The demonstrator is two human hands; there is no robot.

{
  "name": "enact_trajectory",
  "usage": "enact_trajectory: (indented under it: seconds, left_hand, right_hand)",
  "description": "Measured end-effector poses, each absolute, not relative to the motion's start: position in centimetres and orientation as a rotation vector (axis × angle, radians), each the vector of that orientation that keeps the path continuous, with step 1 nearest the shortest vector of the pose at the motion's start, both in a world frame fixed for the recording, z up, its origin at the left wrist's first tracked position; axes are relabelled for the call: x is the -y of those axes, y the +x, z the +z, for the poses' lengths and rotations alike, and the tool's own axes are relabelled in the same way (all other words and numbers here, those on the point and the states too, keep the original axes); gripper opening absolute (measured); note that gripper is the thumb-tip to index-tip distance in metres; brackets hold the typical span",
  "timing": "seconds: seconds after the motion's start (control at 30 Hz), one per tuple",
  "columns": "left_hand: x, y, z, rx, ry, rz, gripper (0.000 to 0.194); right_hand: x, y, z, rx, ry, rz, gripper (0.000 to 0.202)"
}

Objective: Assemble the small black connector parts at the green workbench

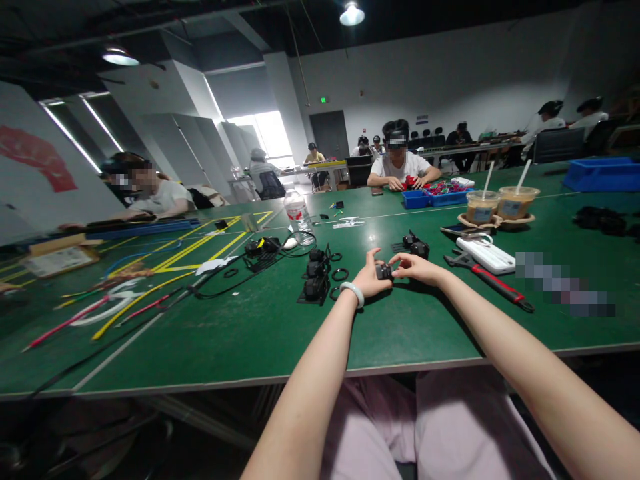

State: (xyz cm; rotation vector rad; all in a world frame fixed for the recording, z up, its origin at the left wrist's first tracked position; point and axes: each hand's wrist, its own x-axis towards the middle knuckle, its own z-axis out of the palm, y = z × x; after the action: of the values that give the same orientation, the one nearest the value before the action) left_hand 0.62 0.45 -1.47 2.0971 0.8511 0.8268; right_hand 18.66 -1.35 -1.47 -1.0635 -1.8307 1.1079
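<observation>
A small black ribbed part [384,271] is held between both hands, just above the green tabletop. My left hand [371,279], with a pale bangle at the wrist, grips it from the left, index finger raised. From the right, the thumb and fingertips of my right hand [419,269] pinch the same part; its exact kind is too small to tell. Left of the hands stand several black units [316,275] on a dark base, with black rings [341,274] beside them. Another black assembly [416,245] lies just beyond my right hand.
An adjustable wrench [493,280] with red-black handle and a white power bank [486,256] lie to the right, near two iced drinks [517,202] in a carrier. A clear bottle [299,217] stands behind; cables [145,303] spread left. A person [400,163] works opposite near blue bins [450,194].
</observation>
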Motion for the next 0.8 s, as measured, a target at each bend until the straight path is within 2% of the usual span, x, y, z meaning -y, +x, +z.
enact_trajectory:
  seconds: [0.8]
  left_hand:
    - [-0.26, 0.74, -1.3, -0.843, 2.082, 0.825, 0.082]
  right_hand:
    - [1.16, 18.79, -1.67, 1.852, -1.08, 1.063, 0.041]
